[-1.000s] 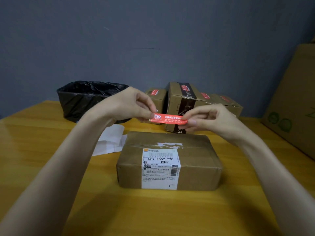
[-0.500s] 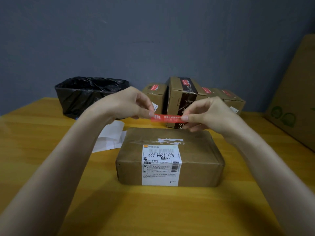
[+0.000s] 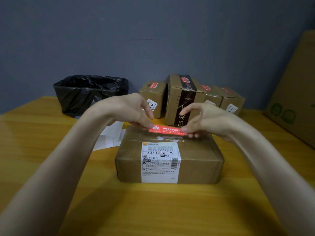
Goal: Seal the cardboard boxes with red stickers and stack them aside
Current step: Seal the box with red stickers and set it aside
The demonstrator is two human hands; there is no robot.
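A brown cardboard box (image 3: 196,160) with a white shipping label lies in front of me on the wooden table (image 3: 51,150). A red sticker (image 3: 167,129) is stretched flat just over the box's far top edge. My left hand (image 3: 129,110) pinches its left end between thumb and fingers. My right hand (image 3: 204,120) pinches its right end. Whether the sticker touches the box I cannot tell. Behind stand several cardboard boxes (image 3: 185,97) that carry red stickers on top.
A bin lined with a black bag (image 3: 88,92) stands at the back left. White backing papers (image 3: 110,135) lie left of the box. A large flat cardboard sheet (image 3: 296,92) leans at the right. A grey wall closes the back.
Both hands have lowered the red sticker from above the table down to the far top edge of the box, still pinching its two ends.
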